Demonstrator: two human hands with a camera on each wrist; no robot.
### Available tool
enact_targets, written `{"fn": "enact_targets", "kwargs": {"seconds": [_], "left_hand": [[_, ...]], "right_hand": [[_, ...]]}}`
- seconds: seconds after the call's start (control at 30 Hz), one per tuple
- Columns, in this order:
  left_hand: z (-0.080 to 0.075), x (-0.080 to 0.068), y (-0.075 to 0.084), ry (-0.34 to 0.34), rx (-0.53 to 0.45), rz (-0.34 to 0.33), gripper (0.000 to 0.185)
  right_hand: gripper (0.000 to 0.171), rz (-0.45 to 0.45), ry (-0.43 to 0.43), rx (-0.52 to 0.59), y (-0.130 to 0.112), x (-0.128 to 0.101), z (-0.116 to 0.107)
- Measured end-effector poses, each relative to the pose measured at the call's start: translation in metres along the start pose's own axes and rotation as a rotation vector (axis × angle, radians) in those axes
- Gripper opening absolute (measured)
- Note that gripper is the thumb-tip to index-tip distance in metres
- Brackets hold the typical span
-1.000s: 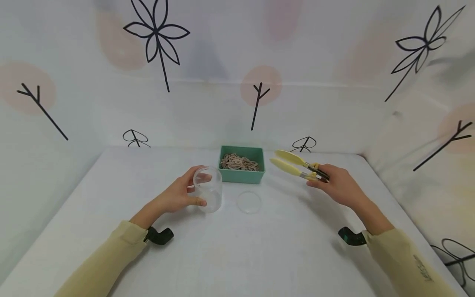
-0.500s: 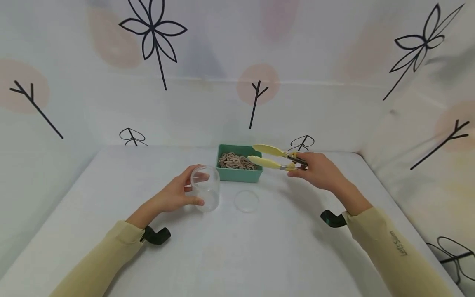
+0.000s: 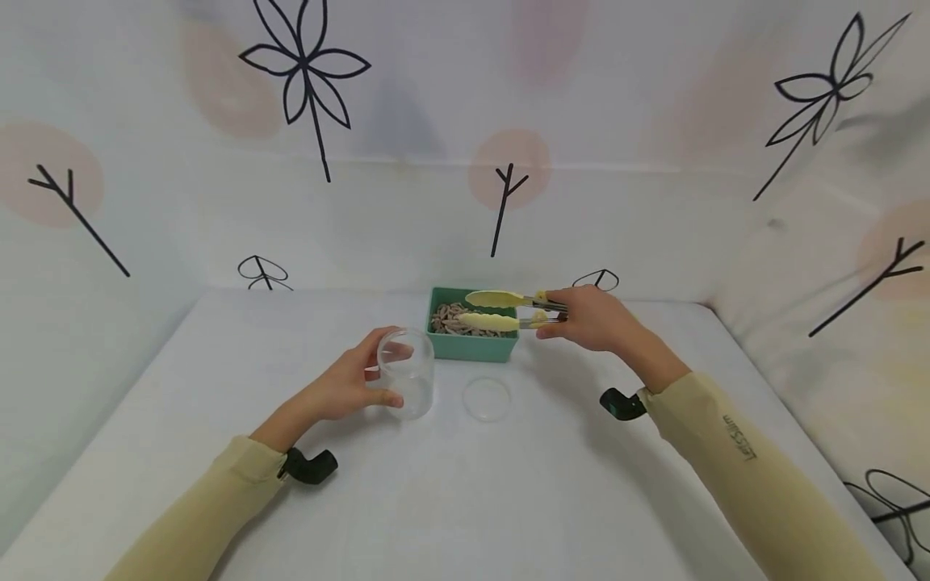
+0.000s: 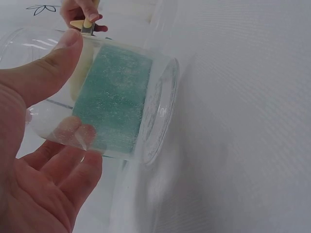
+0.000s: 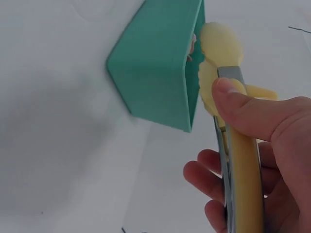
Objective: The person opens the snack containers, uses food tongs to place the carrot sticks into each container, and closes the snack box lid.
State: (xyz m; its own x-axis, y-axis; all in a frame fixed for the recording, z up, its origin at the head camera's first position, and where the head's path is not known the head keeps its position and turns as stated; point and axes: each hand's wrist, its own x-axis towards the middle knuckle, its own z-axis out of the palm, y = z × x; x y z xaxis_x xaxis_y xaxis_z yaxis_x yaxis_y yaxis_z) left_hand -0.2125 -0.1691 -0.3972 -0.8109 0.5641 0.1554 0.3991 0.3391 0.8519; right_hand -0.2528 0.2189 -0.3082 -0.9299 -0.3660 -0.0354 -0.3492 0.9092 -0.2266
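Yellow tongs [image 3: 488, 322] in the right hand [image 3: 592, 319] have swung leftward since the earliest head view, from beside the green box [image 3: 475, 349] to over its opening, while the left hand [image 3: 347, 381] and the clear jar [image 3: 419, 371] stay essentially where they were. That change puts the tong heads above the brownish-grey pieces [image 3: 446, 315] in the box, so the work seems to be at the point of reaching for them; nothing shows between the heads yet, and whether they touch the pieces I cannot tell. Right thumb and fingers grip the tongs' handles, with the two heads parted one above the other. Left thumb and fingers curl round the jar's side, and its round mouth faces up, just in front of the box. Materials differ plainly: the tong heads are matt yellow with scalloped edges, joined to shiny metal arms; the box is opaque, smooth and straight-sided, flaring toward its rim; the jar is a see-through cylinder, glossy and faintly speckled, through which the green shows; the pieces are short, slender and heaped loosely. A thin transparent disc [image 3: 488, 399] lies flat on the white tabletop [image 3: 465, 500], to the right of the jar.
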Motion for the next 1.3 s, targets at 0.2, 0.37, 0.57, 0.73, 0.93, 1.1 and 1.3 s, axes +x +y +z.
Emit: {"fn": "enact_targets", "kwargs": {"seconds": [0.2, 0.37, 0.57, 0.73, 0.93, 1.1, 1.3], "left_hand": [[0.0, 0.0, -0.001, 0.004, 0.001, -0.009, 0.093], [0.003, -0.001, -0.002, -0.004, -0.02, -0.009, 0.092], [0.005, -0.001, -0.004, -0.009, -0.018, -0.003, 0.092], [0.002, 0.0, -0.005, 0.01, 0.001, -0.013, 0.094], [0.004, 0.006, -0.006, 0.002, -0.012, -0.011, 0.093], [0.006, 0.007, -0.004, 0.029, -0.029, -0.002, 0.092], [0.006, 0.004, 0.003, 0.026, -0.024, 0.028, 0.096]], "right_hand": [[0.071, 0.02, -0.073, 0.007, -0.01, 0.013, -0.001], [0.07, 0.028, -0.088, -0.003, -0.014, 0.021, 0.007], [0.06, 0.002, -0.016, -0.09, -0.013, 0.025, 0.016], [0.053, -0.027, 0.061, -0.115, -0.011, 0.026, 0.016], [0.05, 0.014, 0.095, -0.057, -0.001, 0.022, 0.011], [0.051, 0.029, 0.095, 0.065, 0.002, 0.019, 0.009], [0.05, 0.031, 0.104, 0.17, 0.003, 0.017, 0.01]]}}
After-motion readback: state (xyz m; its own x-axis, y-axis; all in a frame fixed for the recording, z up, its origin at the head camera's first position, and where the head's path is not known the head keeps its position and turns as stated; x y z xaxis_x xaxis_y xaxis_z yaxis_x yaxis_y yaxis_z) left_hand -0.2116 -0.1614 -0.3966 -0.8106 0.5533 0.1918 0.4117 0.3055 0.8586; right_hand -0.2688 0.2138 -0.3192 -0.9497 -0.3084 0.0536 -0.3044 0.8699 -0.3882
